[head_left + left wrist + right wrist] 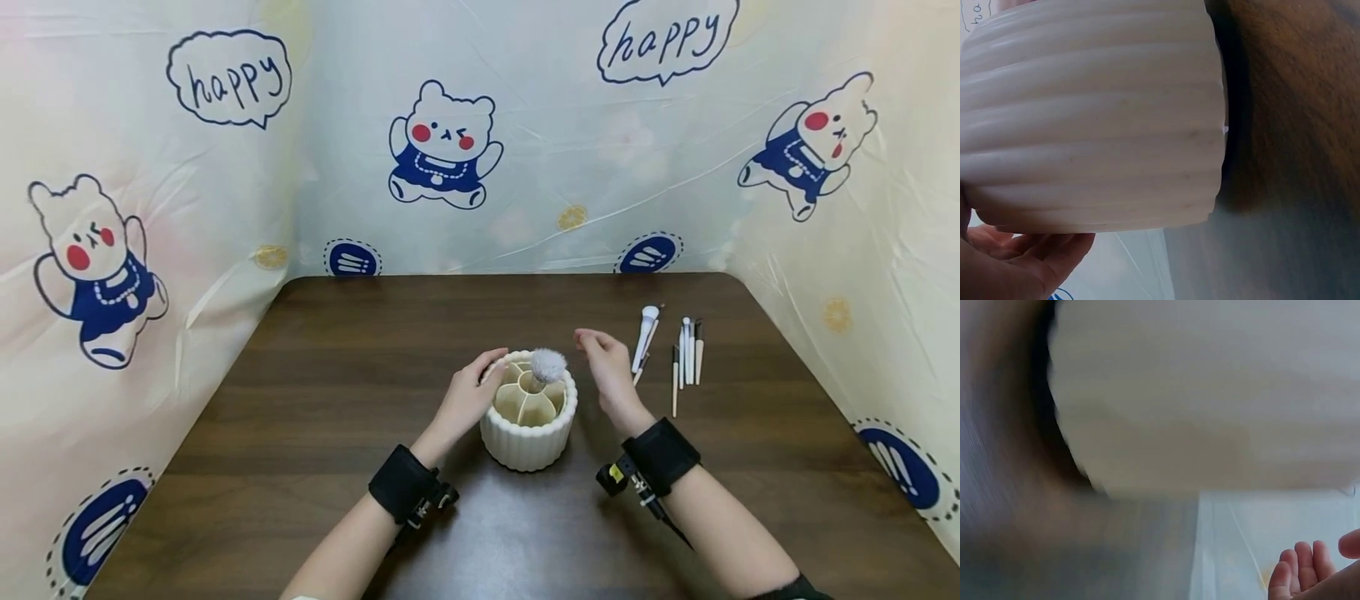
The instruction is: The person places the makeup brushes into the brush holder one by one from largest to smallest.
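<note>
A cream, ribbed makeup brush holder stands upright on the table, its top divided into several compartments. One brush with a fluffy pale grey head rises from it on the right side. My left hand grips the holder's left side near the rim; the left wrist view shows its fingers against the ribbed wall. My right hand is raised to the right of the holder, apart from it, its fingers loosely bent and holding nothing. In the right wrist view, the holder looks blurred beside that hand.
On the dark wooden table, right of my right hand, lie several slim makeup brushes side by side. Closer to that hand is a larger white-headed brush among other brushes. A printed curtain encloses the table's back and sides.
</note>
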`<action>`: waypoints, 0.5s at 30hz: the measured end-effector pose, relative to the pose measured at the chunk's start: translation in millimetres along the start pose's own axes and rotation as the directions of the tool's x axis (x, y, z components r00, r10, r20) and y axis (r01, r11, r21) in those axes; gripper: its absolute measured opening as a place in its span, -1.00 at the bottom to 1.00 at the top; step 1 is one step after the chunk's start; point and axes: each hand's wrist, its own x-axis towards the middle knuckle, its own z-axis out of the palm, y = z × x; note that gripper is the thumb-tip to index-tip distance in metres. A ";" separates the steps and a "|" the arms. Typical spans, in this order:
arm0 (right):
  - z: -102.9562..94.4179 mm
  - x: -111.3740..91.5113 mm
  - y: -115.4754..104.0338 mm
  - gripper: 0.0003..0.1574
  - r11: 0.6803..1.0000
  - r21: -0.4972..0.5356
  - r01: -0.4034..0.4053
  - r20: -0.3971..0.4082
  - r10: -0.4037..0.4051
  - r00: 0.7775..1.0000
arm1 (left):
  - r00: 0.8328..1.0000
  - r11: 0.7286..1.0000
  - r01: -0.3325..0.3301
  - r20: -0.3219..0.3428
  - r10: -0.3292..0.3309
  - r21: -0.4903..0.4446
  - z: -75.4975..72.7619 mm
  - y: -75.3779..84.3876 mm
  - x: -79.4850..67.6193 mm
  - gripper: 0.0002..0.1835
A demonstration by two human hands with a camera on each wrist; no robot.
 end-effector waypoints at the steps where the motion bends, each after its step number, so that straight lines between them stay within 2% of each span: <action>1: -3.9 4.8 -2.9 -0.50 1.000 -0.017 0.008 -0.011 -0.008 1.000 | 1.000 1.000 0.001 -0.003 -0.001 -0.005 0.3 -0.7 0.1 -0.60; 4: -16.9 18.5 -12.2 -0.50 0.995 -0.092 0.029 -0.062 -0.034 0.998 | 1.000 1.000 0.014 -0.008 -0.014 -0.014 0.9 -2.7 0.6 -0.59; 8: -33.5 36.3 -24.8 -0.52 0.973 -0.223 0.060 -0.152 -0.095 0.984 | 0.999 0.999 0.037 -0.005 -0.038 -0.016 1.2 -5.2 0.4 -0.57; 15: -56.7 71.9 -40.6 -0.56 0.919 -0.389 0.066 -0.307 -0.197 0.931 | 0.999 0.999 0.033 0.001 -0.033 -0.029 0.5 -7.8 0.2 -0.56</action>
